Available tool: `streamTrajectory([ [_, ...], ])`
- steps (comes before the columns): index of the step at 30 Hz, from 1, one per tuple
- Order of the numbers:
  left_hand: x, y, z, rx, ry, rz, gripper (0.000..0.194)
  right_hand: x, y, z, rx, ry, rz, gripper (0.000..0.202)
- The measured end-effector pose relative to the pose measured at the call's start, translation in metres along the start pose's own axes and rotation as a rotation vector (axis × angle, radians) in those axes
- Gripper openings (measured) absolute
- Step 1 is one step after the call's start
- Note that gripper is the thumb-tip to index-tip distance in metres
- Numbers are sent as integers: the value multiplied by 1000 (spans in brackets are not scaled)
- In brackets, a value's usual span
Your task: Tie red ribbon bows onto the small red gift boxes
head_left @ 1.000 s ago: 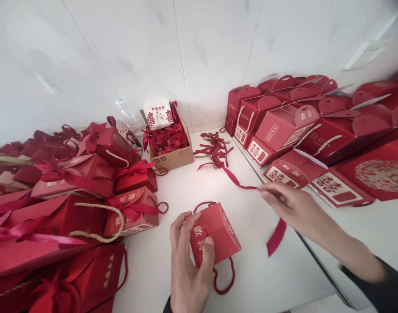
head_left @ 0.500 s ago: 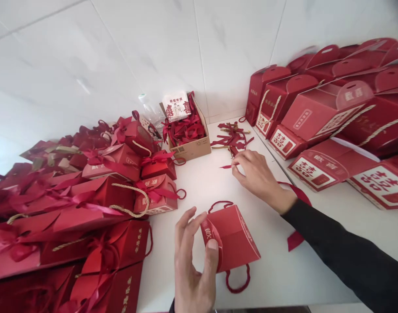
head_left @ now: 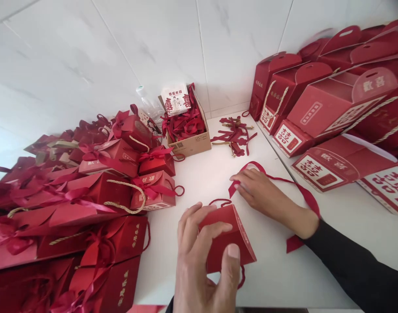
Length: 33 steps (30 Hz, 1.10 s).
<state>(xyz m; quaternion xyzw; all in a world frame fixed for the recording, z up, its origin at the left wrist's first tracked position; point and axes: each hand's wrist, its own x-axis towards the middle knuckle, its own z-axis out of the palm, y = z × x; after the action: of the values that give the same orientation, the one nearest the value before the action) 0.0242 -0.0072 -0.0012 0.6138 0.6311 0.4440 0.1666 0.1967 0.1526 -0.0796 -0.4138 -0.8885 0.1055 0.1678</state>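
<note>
My left hand grips a small red gift box with cord handles, pressing it onto the white counter near the front edge. My right hand lies just behind the box and pinches one end of a long red ribbon. The ribbon loops up over the hand, runs along my black sleeve and ends on the counter by my wrist.
Finished red boxes with bows pile up on the left. A cardboard carton of ribbons stands at the back wall, loose ribbons beside it. Large red open gift boxes fill the right side.
My right hand pulled the ribbon back from the loose pile toward the small box. My left hand shifted from holding the box's end to covering its top.
</note>
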Motion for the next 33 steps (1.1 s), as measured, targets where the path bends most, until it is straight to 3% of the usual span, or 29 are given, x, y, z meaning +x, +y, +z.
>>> streamTrajectory([
  [2, 4, 3, 2, 26, 6, -29, 14, -2, 4, -2, 28, 3, 7, 28],
  [7, 15, 5, 9, 114, -35, -97, 17, 8, 7, -11, 149, -37, 41, 19],
  [11, 15, 1, 12, 123, -8, -143, 18, 14, -5, -40, 334, -72, 61, 14],
  [14, 13, -1, 12, 116, -7, -144, 17, 8, -16, -70, 495, -161, 69, 14],
  [17, 13, -1, 12, 112, -4, -141, 18, -4, -21, -94, 607, -336, 130, 14],
  [21, 16, 3, 12, 125, -8, -131, 17, -16, -19, -110, 629, -497, 171, 13],
  [26, 17, 4, 10, 139, -9, -125, 15, -20, -20, -112, 516, -423, 107, 10],
  [33, 17, 6, 9, 159, -9, -108, 15, -18, -35, -111, 428, -362, 194, 17],
])
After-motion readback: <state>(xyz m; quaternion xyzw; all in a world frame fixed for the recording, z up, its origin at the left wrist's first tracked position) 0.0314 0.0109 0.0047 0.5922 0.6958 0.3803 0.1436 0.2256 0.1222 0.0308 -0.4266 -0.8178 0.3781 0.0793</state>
